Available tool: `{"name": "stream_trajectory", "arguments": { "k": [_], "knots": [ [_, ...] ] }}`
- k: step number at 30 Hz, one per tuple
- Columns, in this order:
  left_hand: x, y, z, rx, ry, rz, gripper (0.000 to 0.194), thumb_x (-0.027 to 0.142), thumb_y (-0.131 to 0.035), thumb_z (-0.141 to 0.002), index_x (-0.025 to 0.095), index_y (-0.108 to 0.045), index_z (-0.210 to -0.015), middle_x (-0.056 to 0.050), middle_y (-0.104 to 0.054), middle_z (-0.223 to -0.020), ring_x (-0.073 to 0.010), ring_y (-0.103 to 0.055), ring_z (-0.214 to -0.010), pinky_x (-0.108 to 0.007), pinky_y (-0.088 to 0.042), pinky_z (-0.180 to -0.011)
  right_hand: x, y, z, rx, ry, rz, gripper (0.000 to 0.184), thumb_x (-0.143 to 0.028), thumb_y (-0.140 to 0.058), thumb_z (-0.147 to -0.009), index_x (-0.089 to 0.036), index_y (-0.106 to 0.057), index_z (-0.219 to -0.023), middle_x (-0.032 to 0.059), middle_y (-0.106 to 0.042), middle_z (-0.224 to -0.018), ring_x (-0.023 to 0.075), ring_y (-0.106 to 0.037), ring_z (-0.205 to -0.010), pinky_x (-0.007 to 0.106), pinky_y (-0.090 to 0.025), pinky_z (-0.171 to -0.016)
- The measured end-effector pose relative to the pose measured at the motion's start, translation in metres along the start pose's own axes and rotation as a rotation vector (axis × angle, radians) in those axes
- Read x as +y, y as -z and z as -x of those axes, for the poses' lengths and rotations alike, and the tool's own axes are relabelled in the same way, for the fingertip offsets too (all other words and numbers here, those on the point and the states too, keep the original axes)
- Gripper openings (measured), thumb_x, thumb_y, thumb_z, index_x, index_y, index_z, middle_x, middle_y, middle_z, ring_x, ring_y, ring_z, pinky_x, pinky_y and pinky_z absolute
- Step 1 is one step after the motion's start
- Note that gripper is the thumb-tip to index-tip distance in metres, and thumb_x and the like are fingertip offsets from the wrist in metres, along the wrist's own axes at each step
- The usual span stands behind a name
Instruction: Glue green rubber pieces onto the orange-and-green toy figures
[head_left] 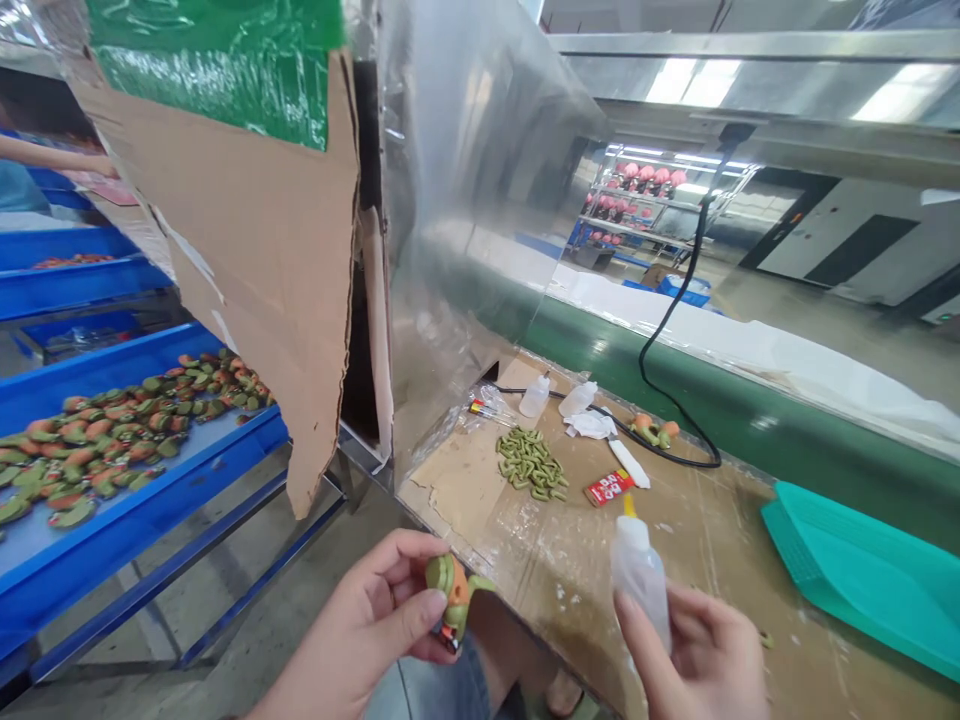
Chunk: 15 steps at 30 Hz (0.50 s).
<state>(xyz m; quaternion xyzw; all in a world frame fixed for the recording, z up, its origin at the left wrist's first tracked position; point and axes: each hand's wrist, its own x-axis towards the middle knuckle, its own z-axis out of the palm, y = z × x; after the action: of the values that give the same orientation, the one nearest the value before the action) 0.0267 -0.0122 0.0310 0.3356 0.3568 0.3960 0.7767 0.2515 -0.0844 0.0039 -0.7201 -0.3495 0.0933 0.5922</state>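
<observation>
Between the thumb and fingers of my left hand [394, 605] is a small green-and-orange figurine [454, 592], held just off the table's near edge. My right hand [701, 650] is wrapped round a white squeeze bottle [640, 570], upright with its yellow nozzle pointing up. The two hands are apart, and the nozzle does not touch the figurine. A heap of small curved green pieces [531, 463] lies on the cardboard-covered table [551, 545] beyond them. Near the heap is a red packet [609, 487], with a white tube-like item [628, 462] beside it.
Two small clear bottles [535, 396], crumpled white tissue [590, 425] and a few orange-green figurines [655, 431] lie at the back. A black cable [679, 290] hangs onto the table. At right sits a teal tray [862, 575]; at left, a blue tray [142, 510] of figurines behind cardboard [255, 230].
</observation>
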Motion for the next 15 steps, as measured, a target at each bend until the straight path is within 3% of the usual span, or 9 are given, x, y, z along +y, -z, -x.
{"name": "stream_trajectory", "arguments": {
  "k": [2,5,8,10,12,15],
  "knots": [
    [-0.001,0.001,-0.001,0.008,0.008,0.005,0.025,0.027,-0.077,-0.068,0.021,-0.065,-0.089,0.000,-0.069,-0.075,-0.0139,-0.058,-0.067,-0.028,-0.056,-0.054,0.023,-0.004,-0.029,0.044,-0.068,0.043,0.053,-0.042,-0.076,-0.064,-0.018,-0.045,-0.099,0.0048,-0.065,-0.087,0.0227,-0.064,-0.079,0.031,-0.053,-0.063],
    [-0.002,0.005,-0.003,0.020,0.018,0.005,0.027,0.030,-0.077,-0.067,0.022,-0.065,-0.089,0.000,-0.069,-0.075,-0.0148,-0.059,-0.067,-0.029,-0.055,-0.054,0.044,-0.003,-0.052,0.091,-0.066,0.098,0.055,-0.047,-0.074,-0.062,-0.017,-0.046,-0.098,0.0066,-0.064,-0.087,0.0250,-0.064,-0.081,0.036,-0.052,-0.066],
    [-0.002,0.009,-0.005,0.031,0.010,0.025,0.027,0.030,-0.078,-0.066,0.021,-0.065,-0.089,0.000,-0.070,-0.074,-0.0148,-0.059,-0.067,-0.028,-0.055,-0.053,0.044,0.002,-0.044,0.191,-0.024,0.186,0.054,-0.047,-0.075,-0.061,-0.015,-0.049,-0.097,0.0112,-0.061,-0.094,0.0271,-0.061,-0.082,0.039,-0.050,-0.068],
    [-0.002,0.010,-0.007,0.035,0.002,0.030,0.026,0.029,-0.077,-0.067,0.021,-0.065,-0.089,0.000,-0.070,-0.074,-0.0144,-0.059,-0.066,-0.028,-0.055,-0.053,0.035,0.000,-0.032,0.260,0.143,0.315,0.045,-0.042,-0.071,-0.070,-0.014,-0.052,-0.099,0.0139,-0.057,-0.100,0.0276,-0.057,-0.085,0.042,-0.046,-0.073],
    [-0.002,0.009,-0.009,0.029,0.001,0.028,0.025,0.029,-0.076,-0.069,0.021,-0.064,-0.089,0.001,-0.069,-0.073,-0.0138,-0.059,-0.065,-0.028,-0.055,-0.053,0.026,-0.013,-0.024,0.180,0.377,0.426,0.028,-0.039,-0.060,-0.081,-0.017,-0.057,-0.098,0.0114,-0.058,-0.099,0.0259,-0.055,-0.086,0.041,-0.043,-0.078],
    [-0.003,0.005,-0.009,0.014,0.010,0.030,0.025,0.028,-0.076,-0.069,0.021,-0.064,-0.089,0.000,-0.069,-0.074,-0.0138,-0.058,-0.065,-0.028,-0.055,-0.052,0.020,-0.050,-0.029,-0.142,0.569,0.459,0.023,-0.036,-0.045,-0.090,-0.022,-0.063,-0.090,0.0056,-0.062,-0.094,0.0216,-0.055,-0.087,0.036,-0.044,-0.079]
  ]
}}
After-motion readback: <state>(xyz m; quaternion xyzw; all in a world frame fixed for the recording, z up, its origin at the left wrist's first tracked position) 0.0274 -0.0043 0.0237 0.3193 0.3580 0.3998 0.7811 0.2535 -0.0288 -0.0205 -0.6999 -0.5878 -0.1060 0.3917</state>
